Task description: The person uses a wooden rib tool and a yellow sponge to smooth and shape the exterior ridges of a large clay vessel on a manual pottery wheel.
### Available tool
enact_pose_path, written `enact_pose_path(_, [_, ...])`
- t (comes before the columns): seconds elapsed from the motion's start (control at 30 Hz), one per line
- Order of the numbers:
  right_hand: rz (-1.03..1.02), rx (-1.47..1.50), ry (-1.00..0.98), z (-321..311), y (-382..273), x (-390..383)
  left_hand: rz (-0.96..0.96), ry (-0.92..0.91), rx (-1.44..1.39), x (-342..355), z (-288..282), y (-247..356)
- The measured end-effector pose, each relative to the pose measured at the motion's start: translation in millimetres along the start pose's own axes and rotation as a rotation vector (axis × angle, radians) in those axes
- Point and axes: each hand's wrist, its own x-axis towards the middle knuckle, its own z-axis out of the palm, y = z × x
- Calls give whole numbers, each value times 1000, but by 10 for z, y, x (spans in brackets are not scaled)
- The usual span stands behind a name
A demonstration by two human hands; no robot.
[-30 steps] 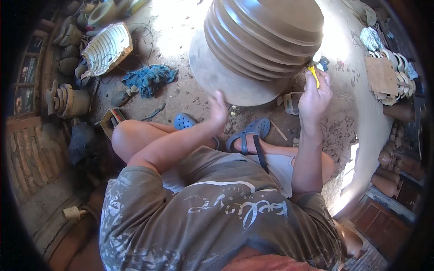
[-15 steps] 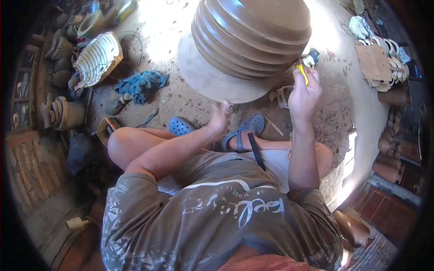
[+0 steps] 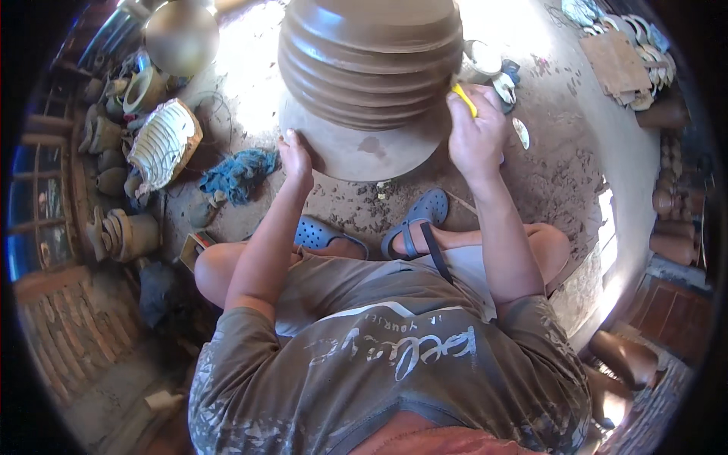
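A large brown clay pot [image 3: 371, 76] with thick horizontal ridges stands on a round potter's wheel [image 3: 341, 155]. A dark damp patch shows on the wheel's near surface. My left hand [image 3: 296, 158] is at the wheel's left rim, fingers stretched upward and seeming to touch the edge, with nothing in them. On the pot's right side, my right hand [image 3: 478, 133] is closed round a slim yellow tool [image 3: 465, 100]. The tool's tip is close to the lower ridges; whether it touches the clay I cannot tell.
A blue rag [image 3: 239, 174] and a ribbed white mould-like piece [image 3: 165, 144] lie left on the dirt floor. Several pots [image 3: 125, 231] line the left wall. Blue clogs [image 3: 425, 216] are on my feet below the wheel. A cardboard sheet [image 3: 616, 67] lies at right.
My left hand has moved left and up to the wheel's rim. The wheel looked blurred before and now shows sharply. My right hand keeps the yellow tool. The whole view has shifted.
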Motion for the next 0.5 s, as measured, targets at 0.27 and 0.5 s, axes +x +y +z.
enact_pose_path(0.27, [38,146,-56,-218,-131,-18,156,-3,-98,-89,47,-326])
enact_pose_path(0.5, [517,940,-184,-953,679,604,-18,-92,-139,-546,103,-16])
